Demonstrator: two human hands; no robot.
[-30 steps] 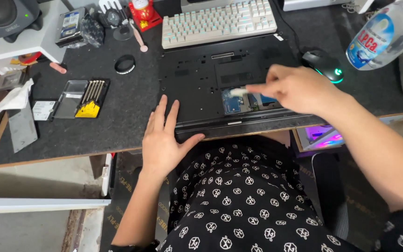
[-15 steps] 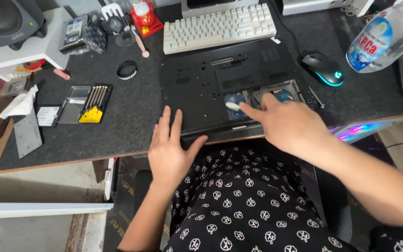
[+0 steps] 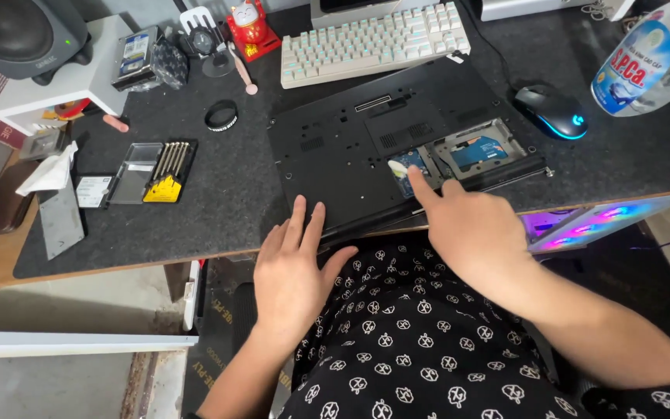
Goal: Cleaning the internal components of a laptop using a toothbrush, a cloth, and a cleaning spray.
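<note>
A black laptop (image 3: pixel 366 147) lies upside down on a dark desk mat, its bottom panel off over an open bay (image 3: pixel 474 151) that shows blue circuit boards. My left hand (image 3: pixel 292 271) rests flat on the laptop's near edge, fingers spread, holding nothing. My right hand (image 3: pixel 467 229) reaches over the near edge, its forefinger extended and touching the small blue board at the bay's left end. It grips nothing.
A screwdriver bit case (image 3: pixel 153 171) lies open to the left, beside a grey metal plate (image 3: pixel 60 217) and tissue. A white keyboard (image 3: pixel 374 43) sits behind the laptop, a black mouse (image 3: pixel 550 112) and a plastic bottle (image 3: pixel 645 62) to the right, a speaker (image 3: pixel 21 35) far left.
My right hand has drawn back toward me from over the bay, leaving the forefinger on the small board. The left hand stayed on the laptop's edge. The view shifted slightly.
</note>
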